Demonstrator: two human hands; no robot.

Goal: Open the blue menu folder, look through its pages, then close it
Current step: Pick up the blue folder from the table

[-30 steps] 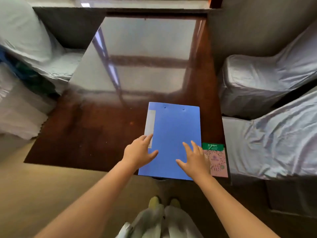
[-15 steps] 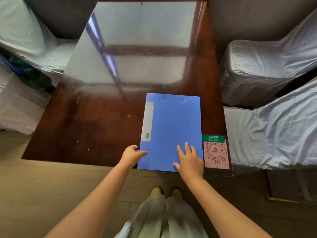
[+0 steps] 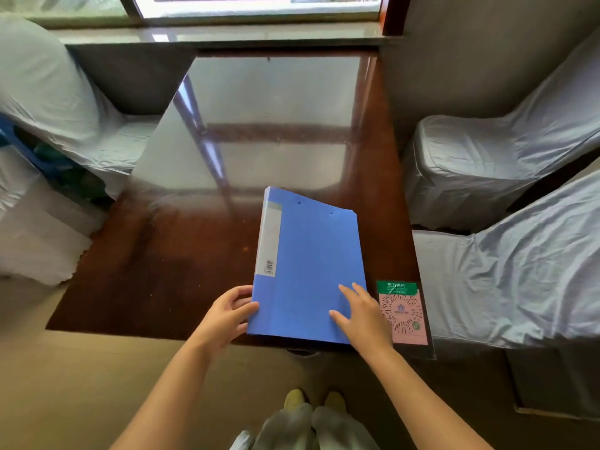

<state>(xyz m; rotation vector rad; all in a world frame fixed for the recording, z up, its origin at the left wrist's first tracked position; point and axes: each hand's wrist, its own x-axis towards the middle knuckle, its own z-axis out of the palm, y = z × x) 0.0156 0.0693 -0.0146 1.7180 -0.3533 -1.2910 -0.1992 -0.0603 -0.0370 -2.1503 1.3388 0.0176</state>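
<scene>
The left hand point(image 3: 227, 315) curls its fingers point(image 3: 242, 292) around the near left edge of the blue menu folder point(image 3: 308, 267), thumb on the cover and fingertips tucked against the spine side, clamped on that edge; the right hand point(image 3: 363, 315) lies flat on the cover's near right corner, its fingers point(image 3: 352, 295) spread apart and pressing down, gripping nothing; the folder sits closed between the two hands at the near edge of the surface point(image 3: 162, 271), its spine side looking slightly raised and its far end angled away; a pale label strip point(image 3: 270, 241) with a small barcode runs along the left side of the cover, and two small holes mark its far end; just beside the right hand, a pink QR-code card point(image 3: 402, 313) with a green header lies in a clear sleeve at the surface's near right corner; the glossy dark wood reflects the window point(image 3: 259, 4) beyond; chairs draped in pale covers point(image 3: 487, 164) stand on both sides; yellow shoes point(image 3: 293, 397) show on the floor below.
</scene>
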